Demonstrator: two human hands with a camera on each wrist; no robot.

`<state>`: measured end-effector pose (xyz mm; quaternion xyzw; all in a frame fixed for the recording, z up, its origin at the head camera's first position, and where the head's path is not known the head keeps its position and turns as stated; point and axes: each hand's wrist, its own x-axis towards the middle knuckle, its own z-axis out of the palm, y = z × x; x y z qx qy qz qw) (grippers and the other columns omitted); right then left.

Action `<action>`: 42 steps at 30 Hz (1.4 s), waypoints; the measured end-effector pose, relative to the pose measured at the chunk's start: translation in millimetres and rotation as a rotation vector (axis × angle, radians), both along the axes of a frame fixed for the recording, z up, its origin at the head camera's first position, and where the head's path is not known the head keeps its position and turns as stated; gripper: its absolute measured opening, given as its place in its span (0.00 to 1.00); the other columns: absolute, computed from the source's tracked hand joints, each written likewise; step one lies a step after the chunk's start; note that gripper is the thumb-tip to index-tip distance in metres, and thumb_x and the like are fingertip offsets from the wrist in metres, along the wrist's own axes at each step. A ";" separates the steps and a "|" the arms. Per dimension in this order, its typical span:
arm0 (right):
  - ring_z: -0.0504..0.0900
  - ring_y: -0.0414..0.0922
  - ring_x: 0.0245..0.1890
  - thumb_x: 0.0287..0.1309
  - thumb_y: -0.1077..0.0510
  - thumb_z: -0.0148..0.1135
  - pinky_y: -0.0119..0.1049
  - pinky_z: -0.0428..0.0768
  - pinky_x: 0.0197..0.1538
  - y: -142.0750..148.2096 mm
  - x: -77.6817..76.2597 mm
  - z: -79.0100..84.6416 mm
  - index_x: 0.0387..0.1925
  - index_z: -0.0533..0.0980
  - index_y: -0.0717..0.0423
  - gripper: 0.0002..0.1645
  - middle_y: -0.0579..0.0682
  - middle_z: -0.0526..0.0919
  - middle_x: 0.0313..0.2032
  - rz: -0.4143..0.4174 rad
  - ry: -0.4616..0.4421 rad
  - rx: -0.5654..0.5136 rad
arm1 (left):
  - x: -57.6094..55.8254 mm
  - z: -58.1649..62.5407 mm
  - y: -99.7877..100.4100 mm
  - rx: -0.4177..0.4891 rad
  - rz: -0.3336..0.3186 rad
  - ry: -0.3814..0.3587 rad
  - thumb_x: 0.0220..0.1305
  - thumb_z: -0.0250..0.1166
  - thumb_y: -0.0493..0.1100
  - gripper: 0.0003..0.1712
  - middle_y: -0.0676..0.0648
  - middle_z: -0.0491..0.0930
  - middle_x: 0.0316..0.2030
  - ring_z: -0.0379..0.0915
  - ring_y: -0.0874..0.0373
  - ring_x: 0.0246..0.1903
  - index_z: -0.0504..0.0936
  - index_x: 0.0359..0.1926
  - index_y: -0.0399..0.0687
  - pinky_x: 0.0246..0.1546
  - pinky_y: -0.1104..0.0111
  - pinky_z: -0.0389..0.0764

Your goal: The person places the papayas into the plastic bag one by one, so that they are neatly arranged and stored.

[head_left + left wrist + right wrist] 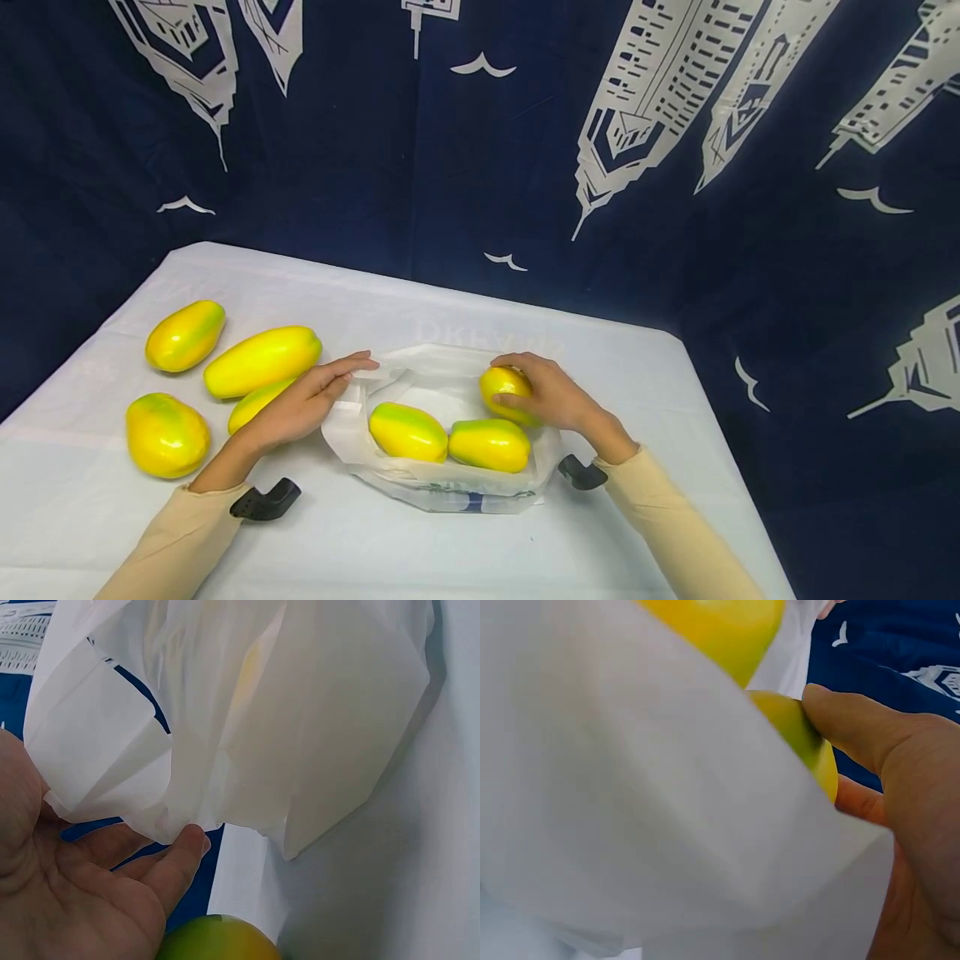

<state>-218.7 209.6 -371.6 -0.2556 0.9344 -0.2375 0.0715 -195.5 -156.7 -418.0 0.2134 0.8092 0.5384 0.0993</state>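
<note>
A white plastic bag [412, 485] lies with its mouth spread wide on the table. Inside, toward the front, are two yellow-green papayas, the left papaya [408, 432] and the right papaya [490, 445], side by side. My right hand [551, 398] grips a third papaya [504, 388] over the right part of the bag's mouth, thumb on the near side and fingers across its top. The bag wall hides part of this papaya [791, 724] in the right wrist view. My left hand [306, 405] touches the bag's left rim with extended fingers; its fingertips [191, 841] meet the plastic edge.
Left of the bag are an upper-left papaya [183, 336], a long papaya [262, 361] and a lower-left papaya [167, 435]. Another papaya [253, 407] is partly hidden by my left forearm. A dark blue printed curtain [360, 167] hangs behind the white-covered table [637, 517].
</note>
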 end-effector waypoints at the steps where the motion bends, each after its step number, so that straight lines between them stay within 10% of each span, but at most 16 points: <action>1: 0.79 0.50 0.53 0.61 0.52 0.70 0.50 0.78 0.63 -0.4 0.5 -0.7 0.63 0.74 0.55 0.30 0.54 0.80 0.60 -0.003 0.001 0.013 | 0.2 0.2 -0.1 0.001 0.000 0.000 0.79 0.43 0.36 0.23 0.37 0.56 0.76 0.44 0.39 0.78 0.71 0.69 0.42 0.75 0.40 0.47; 30: 0.83 0.55 0.54 0.61 0.51 0.69 0.54 0.81 0.58 32.3 26.8 7.0 0.61 0.76 0.56 0.28 0.54 0.81 0.61 -0.083 0.083 0.133 | 0.5 -0.3 0.1 0.000 0.000 -0.002 0.80 0.42 0.38 0.23 0.37 0.55 0.77 0.43 0.39 0.78 0.70 0.70 0.43 0.74 0.39 0.48; 42: 0.61 0.58 0.72 0.51 0.48 0.78 0.70 0.63 0.67 74.9 38.4 -16.2 0.62 0.76 0.45 0.36 0.51 0.66 0.72 -0.180 0.207 -0.090 | -0.2 -2.4 0.7 0.011 -0.004 -0.001 0.79 0.42 0.37 0.24 0.36 0.55 0.77 0.44 0.38 0.77 0.69 0.70 0.42 0.74 0.39 0.48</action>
